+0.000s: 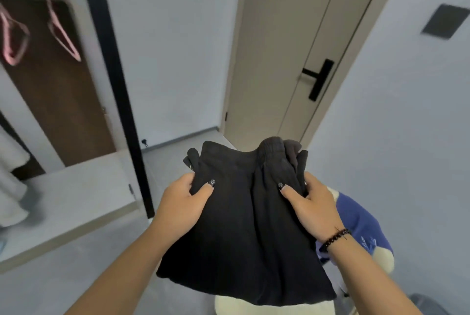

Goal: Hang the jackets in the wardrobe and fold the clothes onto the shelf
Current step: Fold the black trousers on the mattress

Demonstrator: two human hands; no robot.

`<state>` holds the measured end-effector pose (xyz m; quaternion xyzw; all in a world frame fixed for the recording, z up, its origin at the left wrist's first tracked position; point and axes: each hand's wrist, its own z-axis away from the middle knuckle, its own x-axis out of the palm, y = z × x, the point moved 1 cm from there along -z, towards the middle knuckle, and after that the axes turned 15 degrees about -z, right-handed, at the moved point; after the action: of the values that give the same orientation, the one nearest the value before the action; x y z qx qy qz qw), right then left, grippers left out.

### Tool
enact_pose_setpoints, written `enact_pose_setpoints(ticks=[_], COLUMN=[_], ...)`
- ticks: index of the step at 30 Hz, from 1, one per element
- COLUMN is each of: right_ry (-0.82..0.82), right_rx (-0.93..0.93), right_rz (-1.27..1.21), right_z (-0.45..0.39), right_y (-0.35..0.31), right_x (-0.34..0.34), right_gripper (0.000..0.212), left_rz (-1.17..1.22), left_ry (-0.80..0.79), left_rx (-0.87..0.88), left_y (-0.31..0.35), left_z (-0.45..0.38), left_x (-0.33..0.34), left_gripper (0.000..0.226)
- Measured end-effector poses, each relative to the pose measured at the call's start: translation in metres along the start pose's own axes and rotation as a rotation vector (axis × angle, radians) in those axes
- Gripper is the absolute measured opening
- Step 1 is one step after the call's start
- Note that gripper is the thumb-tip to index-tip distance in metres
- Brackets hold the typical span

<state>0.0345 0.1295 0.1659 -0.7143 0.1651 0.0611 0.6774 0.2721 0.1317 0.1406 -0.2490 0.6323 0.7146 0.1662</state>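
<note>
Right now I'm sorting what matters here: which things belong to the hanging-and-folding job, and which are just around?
Part of the job:
black garment, held by left hand and right hand
pink hangers in the wardrobe
blue and cream garment

Just around:
door
black door handle
dark wall panel

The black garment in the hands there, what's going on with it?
A person holds a folded black garment up in front of them with both hands: the left hand grips its left edge and the right hand grips the right edge, thumbs on top. It has not reached the wardrobe, which stands open to the left with two pink hangers on the rail. A blue and cream garment lies below, to the right.
</note>
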Motion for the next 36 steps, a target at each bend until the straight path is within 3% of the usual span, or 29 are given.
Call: enact_pose_setpoints(ticks=[8,18,28,36], right_ry=[-0.1,-0.227,-0.419,-0.346], right_rx=[-0.185,-0.455,-0.688,-0.761], right_rz=[0.053,-0.046,-0.145,-0.189], right_z=[-0.018,-0.065,-0.059,-0.07], right_y=[-0.079,-0.178,-0.278,-0.349], right_x=[0.055,0.12,0.258,0.385], right_gripper=[0.014,0.028,0.029,0.031], left_rz=[-0.002,-0.05,-0.179,-0.293], left_ry=[0.132,0.454,0.767,0.84], left_rx=[0.051,0.081,0.068,0.167], left_y=[0.023,0.046,0.013,-0.023], left_z=[-0.001,-0.018,-0.006,-0.038], left_x=[-0.092,-0.194,-0.342,-0.481], left_gripper=[0.015,0.019,0.032,0.033])
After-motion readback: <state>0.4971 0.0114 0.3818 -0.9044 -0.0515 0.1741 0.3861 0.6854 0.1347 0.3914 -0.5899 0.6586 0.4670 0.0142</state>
